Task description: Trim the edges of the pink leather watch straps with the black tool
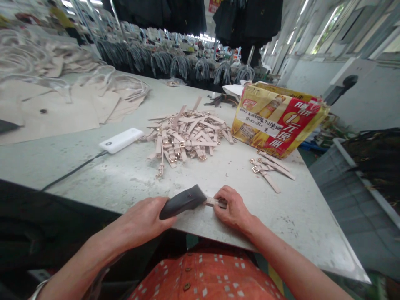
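My left hand (145, 218) is closed around a dark grey handheld tool (183, 202) shaped like a hair clipper, its wide end pointing right. That end meets a short beige buckle strap (210, 201), which my right hand (233, 210) pinches by its right part. Both hands are low over the table near its front edge. Fingers cover much of the strap, so its buckle cannot be made out. Beyond them lies a heap of beige straps (192, 137) with gold buckles. A few more buckle straps (268, 168) rest to the right.
A yellow and red cardboard box (262, 118) stands on the white table (125, 179). To the left are a white power bank (121, 140) with a black cable and stacked beige pieces (75, 104). A grey bin (353, 196) stands beyond the right edge. Dark garments (250, 25) hang behind.
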`<control>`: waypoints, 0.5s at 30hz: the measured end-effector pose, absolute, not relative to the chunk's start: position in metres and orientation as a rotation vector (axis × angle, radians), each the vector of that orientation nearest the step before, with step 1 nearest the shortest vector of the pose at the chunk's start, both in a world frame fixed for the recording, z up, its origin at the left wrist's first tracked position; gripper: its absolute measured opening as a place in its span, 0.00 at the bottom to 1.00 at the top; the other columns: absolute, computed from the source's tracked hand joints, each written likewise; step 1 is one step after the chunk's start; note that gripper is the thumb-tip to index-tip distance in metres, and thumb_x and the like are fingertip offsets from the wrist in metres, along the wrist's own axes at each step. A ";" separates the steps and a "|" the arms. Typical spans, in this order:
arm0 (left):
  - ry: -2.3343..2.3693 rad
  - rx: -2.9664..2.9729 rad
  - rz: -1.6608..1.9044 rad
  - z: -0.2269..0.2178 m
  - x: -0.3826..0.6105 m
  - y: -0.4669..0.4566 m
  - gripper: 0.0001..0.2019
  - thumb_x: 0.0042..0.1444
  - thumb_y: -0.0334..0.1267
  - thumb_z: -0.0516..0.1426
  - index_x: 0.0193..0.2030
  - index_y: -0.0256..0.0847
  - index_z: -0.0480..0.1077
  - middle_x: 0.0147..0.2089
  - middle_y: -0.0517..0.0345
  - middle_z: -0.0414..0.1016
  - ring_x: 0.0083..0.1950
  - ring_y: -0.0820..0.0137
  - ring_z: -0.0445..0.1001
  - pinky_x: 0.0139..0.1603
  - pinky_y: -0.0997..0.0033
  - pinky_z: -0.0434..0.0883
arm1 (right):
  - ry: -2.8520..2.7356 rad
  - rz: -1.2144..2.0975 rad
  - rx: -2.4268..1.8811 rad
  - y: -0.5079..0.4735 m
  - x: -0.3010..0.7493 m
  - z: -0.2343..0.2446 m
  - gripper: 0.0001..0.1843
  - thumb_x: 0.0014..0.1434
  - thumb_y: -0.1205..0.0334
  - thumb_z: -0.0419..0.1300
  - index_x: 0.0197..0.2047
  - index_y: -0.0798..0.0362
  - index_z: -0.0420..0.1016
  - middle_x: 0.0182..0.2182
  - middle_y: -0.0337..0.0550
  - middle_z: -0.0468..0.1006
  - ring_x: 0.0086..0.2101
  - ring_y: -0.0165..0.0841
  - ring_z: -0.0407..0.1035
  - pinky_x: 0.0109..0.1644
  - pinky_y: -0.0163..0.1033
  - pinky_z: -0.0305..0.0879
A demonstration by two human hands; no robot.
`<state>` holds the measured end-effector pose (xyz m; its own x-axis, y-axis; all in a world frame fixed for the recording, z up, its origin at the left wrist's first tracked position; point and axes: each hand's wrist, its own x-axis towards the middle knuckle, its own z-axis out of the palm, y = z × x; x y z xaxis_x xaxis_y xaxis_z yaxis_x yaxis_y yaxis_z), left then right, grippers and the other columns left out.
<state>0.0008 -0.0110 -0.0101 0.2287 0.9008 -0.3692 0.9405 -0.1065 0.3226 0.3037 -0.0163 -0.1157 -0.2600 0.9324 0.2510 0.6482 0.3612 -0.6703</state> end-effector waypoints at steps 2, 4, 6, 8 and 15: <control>1.675 2.035 -0.145 -0.008 0.003 -0.009 0.16 0.60 0.54 0.61 0.44 0.46 0.82 0.44 0.47 0.92 0.47 0.51 0.90 0.46 0.60 0.76 | -1.998 0.613 -1.359 -0.016 0.304 -0.118 0.10 0.56 0.72 0.72 0.40 0.50 0.83 0.38 0.42 0.81 0.39 0.38 0.74 0.46 0.41 0.69; 1.659 2.038 -0.186 -0.005 0.008 -0.007 0.16 0.61 0.52 0.60 0.45 0.45 0.82 0.45 0.47 0.92 0.47 0.51 0.91 0.46 0.61 0.77 | -1.994 0.640 -1.351 -0.015 0.305 -0.118 0.10 0.56 0.72 0.72 0.40 0.50 0.83 0.40 0.43 0.81 0.40 0.39 0.75 0.47 0.42 0.70; 1.625 2.047 -0.189 -0.003 0.017 -0.005 0.16 0.61 0.51 0.60 0.45 0.45 0.83 0.45 0.47 0.93 0.47 0.51 0.91 0.45 0.61 0.77 | -1.980 0.664 -1.330 -0.014 0.306 -0.118 0.11 0.56 0.73 0.72 0.40 0.49 0.83 0.43 0.45 0.83 0.44 0.40 0.78 0.50 0.43 0.73; 1.589 2.063 -0.174 -0.002 0.026 -0.004 0.16 0.62 0.51 0.61 0.47 0.44 0.84 0.46 0.46 0.93 0.48 0.51 0.91 0.46 0.61 0.77 | -1.959 0.681 -1.308 -0.014 0.306 -0.117 0.10 0.57 0.73 0.72 0.40 0.49 0.84 0.47 0.48 0.85 0.48 0.42 0.80 0.55 0.44 0.76; 1.573 2.131 -0.251 0.001 0.033 -0.016 0.12 0.65 0.47 0.61 0.47 0.44 0.82 0.47 0.42 0.92 0.51 0.48 0.90 0.50 0.57 0.77 | -1.921 0.742 -1.335 -0.011 0.309 -0.113 0.09 0.57 0.72 0.75 0.40 0.49 0.88 0.56 0.50 0.87 0.54 0.44 0.83 0.62 0.48 0.80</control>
